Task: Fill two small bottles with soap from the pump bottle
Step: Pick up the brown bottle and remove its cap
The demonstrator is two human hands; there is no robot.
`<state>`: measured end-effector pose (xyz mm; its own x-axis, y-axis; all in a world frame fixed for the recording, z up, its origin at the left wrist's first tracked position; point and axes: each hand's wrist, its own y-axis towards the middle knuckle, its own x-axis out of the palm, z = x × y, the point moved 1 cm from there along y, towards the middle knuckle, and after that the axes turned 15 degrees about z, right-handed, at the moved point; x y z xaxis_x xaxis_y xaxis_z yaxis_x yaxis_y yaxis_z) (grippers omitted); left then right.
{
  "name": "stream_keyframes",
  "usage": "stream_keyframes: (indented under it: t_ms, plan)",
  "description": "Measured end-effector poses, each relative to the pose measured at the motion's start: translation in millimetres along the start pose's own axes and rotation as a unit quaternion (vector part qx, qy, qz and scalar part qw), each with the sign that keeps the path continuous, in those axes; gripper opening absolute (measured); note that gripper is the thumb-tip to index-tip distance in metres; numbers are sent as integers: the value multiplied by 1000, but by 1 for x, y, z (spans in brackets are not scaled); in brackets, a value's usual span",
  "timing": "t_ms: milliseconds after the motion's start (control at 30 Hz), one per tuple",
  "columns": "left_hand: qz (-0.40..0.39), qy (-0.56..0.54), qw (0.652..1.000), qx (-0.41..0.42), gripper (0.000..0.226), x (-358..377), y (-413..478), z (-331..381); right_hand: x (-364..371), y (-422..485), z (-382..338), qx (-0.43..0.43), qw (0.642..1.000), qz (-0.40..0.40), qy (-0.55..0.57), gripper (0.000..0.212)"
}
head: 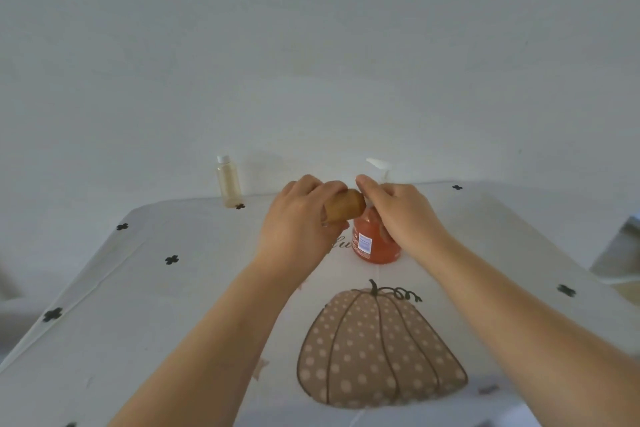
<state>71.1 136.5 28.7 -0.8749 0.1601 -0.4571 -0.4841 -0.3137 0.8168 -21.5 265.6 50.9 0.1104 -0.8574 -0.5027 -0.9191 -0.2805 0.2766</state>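
Blocking pump bottle (375, 244): hands (300, 218), amber bottle (346, 206); capped bottle (228, 182) stands apart left.

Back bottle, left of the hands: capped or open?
Capped. The bottle stands upright at the far edge of the table with a white cap on its neck.

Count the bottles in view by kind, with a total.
Small bottles: 2 (standing small bottle, held small bottle in the left hand)
Pump bottles: 1 (pump bottle)
Total: 3
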Motion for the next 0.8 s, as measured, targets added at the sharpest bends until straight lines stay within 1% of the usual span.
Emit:
stream_keyframes:
  t_ms: [67, 167, 233, 267, 333, 400, 433, 500, 567, 600, 633, 700, 767, 800]
  plan:
    - [-28, -19, 999, -25, 44, -4, 2, 4, -4, -3, 0, -8, 1000, -5, -3, 52]
    - [-91, -37, 993, -62, 39, -10, 7, 13, -8, -7, 3, -15, 1000, -14, -16, 49]
    - [-149, -71, 979, -116, 27, -12, 11, 18, -11, -7, 9, -29, 999, -18, -17, 45]
    - [-179, -108, 965, -159, 23, -12, 12, 18, -13, -8, 12, -37, 999, -24, -16, 42]
    - [-223, -163, 931, -239, 29, -11, 13, 15, -18, -7, 16, -54, 997, -51, -3, 29]
    - [-230, -161, 922, -267, 36, -8, 11, 12, -25, -5, 18, -59, 994, -85, 21, 10]
    - [-218, -156, 927, -263, 34, -7, 10, 11, -28, -4, 19, -53, 993, -97, 33, 11]
    - [-184, -137, 946, -230, 29, -5, 8, 14, -33, -1, 21, -21, 994, -101, 35, 17]
    - [-157, -117, 965, -177, 31, -3, 6, 19, -36, -1, 21, -1, 995, -100, -7, 38]
    - [-154, -110, 970, -152, 34, -1, 6, 21, -36, -1, 21, 5, 995, -93, -23, 46]
    - [-157, -102, 973, -133, 37, 1, 6, 23, -37, -2, 23, 7, 996, -87, -23, 46]
    - [-170, -101, 972, -127, 37, 4, 5, 23, -40, -3, 26, 2, 995, -97, 22, 36]
    - [-194, -130, 959, -163, 36, 5, 5, 20, -45, -2, 32, -18, 989, -128, 75, 14]
    - [-204, -144, 950, -185, 34, 6, 4, 17, -47, -1, 33, -23, 986, -140, 89, 11]
